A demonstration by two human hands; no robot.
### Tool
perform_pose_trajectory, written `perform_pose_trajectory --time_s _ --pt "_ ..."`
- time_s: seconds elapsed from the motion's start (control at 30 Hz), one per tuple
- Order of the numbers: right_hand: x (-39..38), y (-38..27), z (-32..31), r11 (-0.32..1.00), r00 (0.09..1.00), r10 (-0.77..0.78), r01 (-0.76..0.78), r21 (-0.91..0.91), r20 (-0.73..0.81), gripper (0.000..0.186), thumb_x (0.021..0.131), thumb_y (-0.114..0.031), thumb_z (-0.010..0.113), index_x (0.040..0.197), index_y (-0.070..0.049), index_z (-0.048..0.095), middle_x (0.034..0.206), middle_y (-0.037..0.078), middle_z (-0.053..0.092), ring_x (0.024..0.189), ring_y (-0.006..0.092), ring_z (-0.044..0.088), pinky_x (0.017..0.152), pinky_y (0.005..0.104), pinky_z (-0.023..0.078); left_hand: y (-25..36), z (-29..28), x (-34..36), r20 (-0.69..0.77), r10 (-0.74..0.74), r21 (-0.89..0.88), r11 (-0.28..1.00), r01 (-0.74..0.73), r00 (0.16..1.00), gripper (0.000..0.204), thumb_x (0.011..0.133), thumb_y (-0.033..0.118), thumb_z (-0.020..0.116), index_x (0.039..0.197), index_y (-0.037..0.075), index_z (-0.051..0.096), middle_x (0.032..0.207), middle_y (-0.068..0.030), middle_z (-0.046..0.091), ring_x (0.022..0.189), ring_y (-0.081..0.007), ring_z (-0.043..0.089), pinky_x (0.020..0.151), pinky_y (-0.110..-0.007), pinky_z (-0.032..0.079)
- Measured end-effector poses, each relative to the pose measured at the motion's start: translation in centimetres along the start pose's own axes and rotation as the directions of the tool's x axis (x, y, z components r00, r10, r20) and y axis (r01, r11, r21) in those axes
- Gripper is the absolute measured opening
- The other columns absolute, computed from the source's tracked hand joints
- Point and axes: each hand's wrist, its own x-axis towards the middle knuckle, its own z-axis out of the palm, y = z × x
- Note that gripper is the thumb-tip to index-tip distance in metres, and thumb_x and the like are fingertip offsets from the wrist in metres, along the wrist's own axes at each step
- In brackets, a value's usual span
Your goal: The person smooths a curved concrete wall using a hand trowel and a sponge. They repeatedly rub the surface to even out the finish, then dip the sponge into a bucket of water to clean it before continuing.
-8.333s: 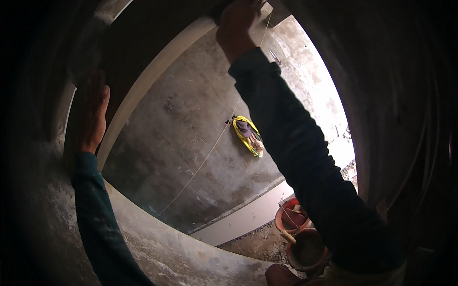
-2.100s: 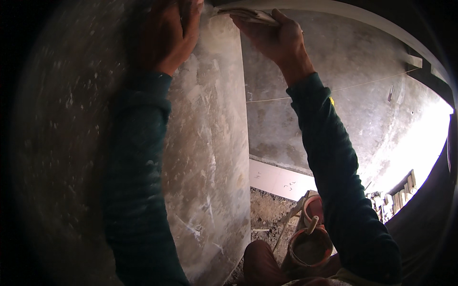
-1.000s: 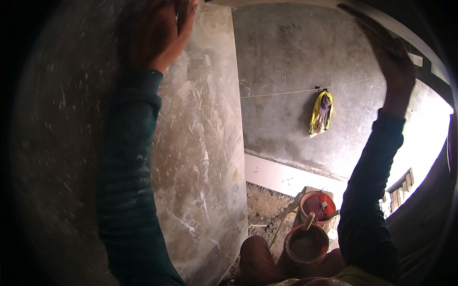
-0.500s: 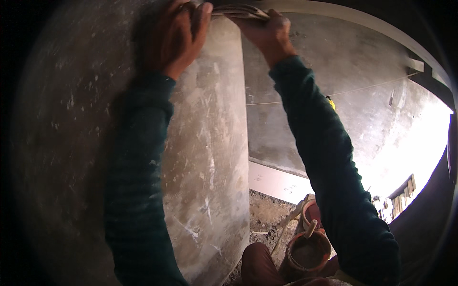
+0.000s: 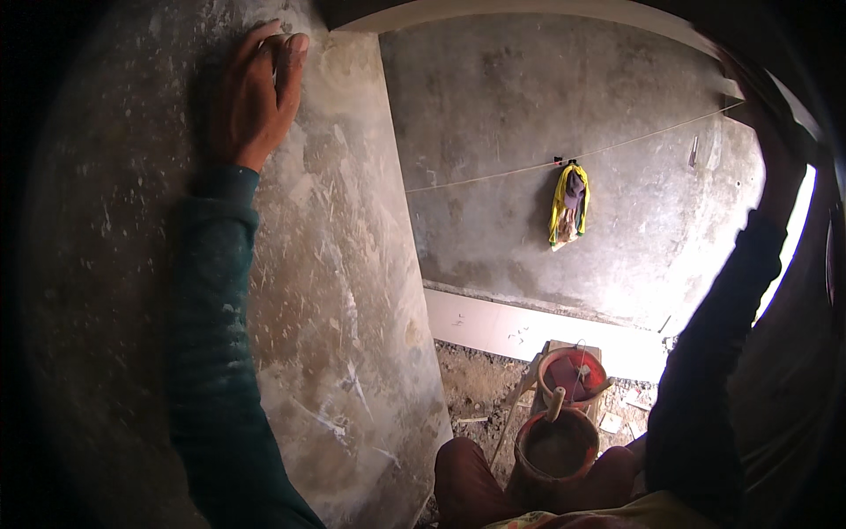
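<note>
My left hand (image 5: pixel 257 99) is raised at the upper left, against the plastered wall (image 5: pixel 326 264). Its fingers are curled with the thumb close to them; what they hold, if anything, I cannot make out. My right hand (image 5: pixel 775 132) is up at the far right rim, dark in shadow, and its fingers cannot be read. Below, by my knees, stands a bucket (image 5: pixel 557 445) of greyish material with a wooden handle (image 5: pixel 554 404) sticking up out of it. Just behind it is a second reddish bucket (image 5: pixel 571 370) with a wire handle.
A yellow and dark garment (image 5: pixel 569 203) hangs by a string (image 5: pixel 493 179) on the far grey wall (image 5: pixel 529 97). A pale board (image 5: pixel 480 326) lies along that wall's foot. Rubble (image 5: pixel 471 383) covers the ground. Bright light comes in at the right.
Both hands were together overhead with a folded, flat thing between them. My left hand has shifted left and slightly down; my right has swung far right. The folded thing is no longer visible.
</note>
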Motion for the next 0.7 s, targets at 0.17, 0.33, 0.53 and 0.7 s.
perform_pose_trajectory --time_s 0.17,0.33,0.53,0.7 --pt "-1.4 5.2 -0.3 0.996 0.998 0.064 -0.066 0.054 0.03 0.068 0.112 -0.037 0.015 0.159 0.01 0.004 0.165 0.036 0.008 0.154 0.0505 0.014 0.13 0.0586 0.014 0.1 -0.9 -0.1 0.113 -0.067 0.13 0.99 0.052 0.991 0.047 0.108 0.044 0.049 0.128 0.005 0.067 0.129 -0.0152 0.07 0.117 -0.0332 0.067 0.097 -0.04 0.055" --pt "2.0 23.3 8.0 0.849 0.956 0.198 -0.278 0.45 0.217 0.069 0.112 -0.038 0.014 0.158 0.011 -0.001 0.165 0.037 0.004 0.154 0.052 0.012 0.129 0.0607 0.013 0.0 -0.9 -0.1 0.069 0.252 0.298 0.918 -0.261 0.965 0.048 0.108 0.045 0.048 0.125 0.005 0.069 0.131 -0.0152 0.069 0.119 -0.0336 0.066 0.098 -0.04 0.055" --pt "6.8 36.7 14.8 0.453 0.922 0.199 -0.387 0.803 0.332 0.072 0.111 -0.039 0.013 0.157 0.012 -0.007 0.165 0.039 -0.002 0.154 0.0538 0.01 0.129 0.0632 0.012 1.2 -0.4 -0.1 0.01 -0.051 -0.096 0.994 0.052 0.999 0.042 0.108 0.03 0.045 0.109 -0.007 0.066 0.12 -0.0287 0.064 0.108 -0.0445 0.063 0.096 -0.047 0.051" --pt "9.3 39.1 15.3 0.38 0.941 0.189 -0.333 0.863 0.28 0.072 0.111 -0.039 0.015 0.158 0.012 -0.005 0.166 0.037 0.001 0.154 0.0536 0.01 0.129 0.0627 0.012 2.0 -0.6 0.0 0.066 -0.167 -0.161 0.971 0.176 0.984 0.043 0.108 0.031 0.045 0.109 -0.007 0.065 0.12 -0.0285 0.065 0.108 -0.0448 0.063 0.095 -0.047 0.051"
